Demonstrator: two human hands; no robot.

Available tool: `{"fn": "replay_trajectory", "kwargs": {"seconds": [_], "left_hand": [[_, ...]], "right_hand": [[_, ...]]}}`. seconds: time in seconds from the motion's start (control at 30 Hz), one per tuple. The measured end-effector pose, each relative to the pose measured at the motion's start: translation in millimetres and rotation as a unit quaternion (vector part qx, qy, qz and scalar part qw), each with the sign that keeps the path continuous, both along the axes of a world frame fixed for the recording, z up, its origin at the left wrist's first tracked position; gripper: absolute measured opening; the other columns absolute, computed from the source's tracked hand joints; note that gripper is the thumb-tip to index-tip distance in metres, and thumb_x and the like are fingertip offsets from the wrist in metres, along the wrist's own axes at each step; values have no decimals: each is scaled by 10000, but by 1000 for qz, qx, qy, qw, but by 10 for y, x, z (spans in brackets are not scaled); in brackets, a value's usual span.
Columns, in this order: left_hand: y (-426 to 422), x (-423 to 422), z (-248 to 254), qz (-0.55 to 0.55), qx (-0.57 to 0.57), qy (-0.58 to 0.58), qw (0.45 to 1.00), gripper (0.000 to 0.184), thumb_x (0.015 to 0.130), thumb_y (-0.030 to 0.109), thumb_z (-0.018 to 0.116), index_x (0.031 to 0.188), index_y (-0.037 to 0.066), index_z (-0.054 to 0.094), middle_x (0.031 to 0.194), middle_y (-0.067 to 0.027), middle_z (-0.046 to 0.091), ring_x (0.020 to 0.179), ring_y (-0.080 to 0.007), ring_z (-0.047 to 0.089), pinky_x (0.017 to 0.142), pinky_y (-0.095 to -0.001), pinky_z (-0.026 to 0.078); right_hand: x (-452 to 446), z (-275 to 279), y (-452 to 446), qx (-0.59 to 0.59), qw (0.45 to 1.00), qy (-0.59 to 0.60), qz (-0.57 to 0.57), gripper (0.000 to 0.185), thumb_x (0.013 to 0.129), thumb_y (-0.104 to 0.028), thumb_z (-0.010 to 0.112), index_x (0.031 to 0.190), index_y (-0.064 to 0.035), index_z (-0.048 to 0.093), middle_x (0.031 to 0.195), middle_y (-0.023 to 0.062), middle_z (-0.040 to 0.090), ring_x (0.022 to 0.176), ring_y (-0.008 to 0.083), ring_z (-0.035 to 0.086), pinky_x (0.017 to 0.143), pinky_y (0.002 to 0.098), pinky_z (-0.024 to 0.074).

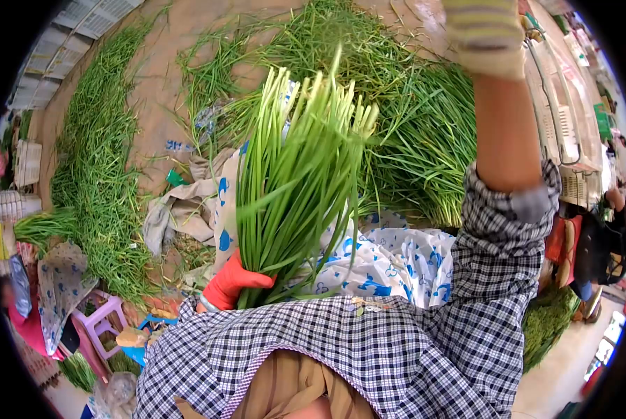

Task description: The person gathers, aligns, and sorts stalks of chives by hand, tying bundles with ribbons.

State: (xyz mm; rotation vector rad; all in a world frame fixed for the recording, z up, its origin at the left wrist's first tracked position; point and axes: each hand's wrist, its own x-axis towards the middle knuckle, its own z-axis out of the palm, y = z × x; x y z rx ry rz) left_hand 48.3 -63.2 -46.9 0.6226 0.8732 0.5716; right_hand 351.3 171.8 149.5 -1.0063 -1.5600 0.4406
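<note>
My left hand (230, 283), in a red glove, is wrapped round the lower part of a thick bunch of garlic chives (292, 188). The bunch stands nearly upright in front of my chest, pale cut ends at the top. Some of its leaves are smeared by motion. My right hand (486, 38), in a pale striped glove, is raised at the upper right, away from the bunch. The frame edge cuts off its fingers, so its grip is hidden. Beneath the bunch, a white plastic sheet with blue prints (397, 262) covers my lap.
A large heap of chives (425, 140) lies just beyond the sheet. Loose greens (100, 160) spread along the floor at left, near a purple stool (102, 318). Crates (564, 105) line the right side. A grey cloth (180, 209) lies left of the bunch.
</note>
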Motion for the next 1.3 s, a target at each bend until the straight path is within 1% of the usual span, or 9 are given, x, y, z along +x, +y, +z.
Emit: {"fn": "replay_trajectory", "kwargs": {"seconds": [0.07, 0.13, 0.2, 0.33, 0.43, 0.57, 0.83, 1.03, 1.3], "left_hand": [[-45, -86, -85, -23, -11, 24, 999, 727, 560, 38, 799, 1244, 20, 551, 1005, -78, 656, 834, -185, 611, 716, -314, 499], [-33, -70, -25, -14, -54, 30, 998, 664, 556, -1, 781, 1189, 14, 583, 955, -71, 661, 795, -186, 613, 692, -319, 501], [-3, -114, -51, -33, -34, 29, 998, 657, 555, -7, 775, 1185, 17, 587, 953, -69, 663, 802, -183, 613, 702, -317, 502], [22, 27, 74, -2, -30, 40, 999, 632, 554, -8, 759, 1166, 15, 603, 974, -56, 668, 843, -168, 612, 768, -315, 501], [41, 19, 80, -7, -31, 47, 998, 626, 564, -8, 755, 1172, 15, 607, 997, -46, 665, 868, -171, 604, 814, -326, 490], [48, 73, 87, 1, -30, 31, 999, 669, 563, -12, 766, 1210, 23, 602, 1071, -51, 661, 969, -175, 597, 880, -328, 469], [12, 49, 54, -2, 27, 74, 997, 682, 599, -53, 760, 1251, 38, 581, 1090, -47, 664, 1011, -172, 600, 898, -337, 468], [-3, -74, -107, -35, 35, 42, 998, 726, 581, 17, 791, 1260, -15, 535, 918, -93, 671, 741, -184, 626, 654, -293, 492], [1, -147, -301, -54, -4, -91, 994, 714, 605, 244, 781, 1198, -58, 523, 649, -67, 550, 494, -166, 469, 473, -296, 341]], "right_hand": [[331, 88, 385, 35, 998, 49, 8, 93, 896, -134, 644, 933, -49, 656, 729, 88, 661, 633, 164, 613, 583, 298, 522], [602, -15, 892, -17, 885, -416, -207, 194, 860, -183, 660, 968, -22, 644, 765, 145, 675, 711, 300, 649, 694, 391, 534], [443, -144, 510, -33, 805, -536, -252, 444, 803, -280, 704, 1163, -45, 595, 912, 193, 681, 832, 368, 653, 743, 442, 520], [206, -701, -108, -9, 911, -411, 40, 242, 831, -313, 717, 912, -85, 724, 999, 100, 708, 947, 239, 665, 849, 337, 523], [-40, -1101, -496, -29, 862, -506, 14, 644, 796, -643, 593, 1024, -50, 698, 1272, 107, 581, 1289, 276, 451, 1159, 494, 181], [-150, -1373, -738, -31, 868, -496, -15, 546, 710, -492, 724, 1001, -30, 694, 1254, 135, 583, 1262, 311, 462, 1141, 540, 202], [-80, -1621, -457, -341, 937, 75, -29, 425, 809, -371, 712, 966, 24, 697, 1021, 172, 669, 962, 262, 620, 897, 361, 480], [171, -1011, -410, -197, 928, 317, 11, 268, 882, -229, 674, 1076, -44, 677, 918, 65, 657, 822, 148, 597, 785, 302, 480], [1127, -207, -1224, -228, 965, -62, -113, 354, 955, -294, 575, 1250, -103, 618, 681, -70, 502, 583, 5, 447, 482, 166, 380]]}}
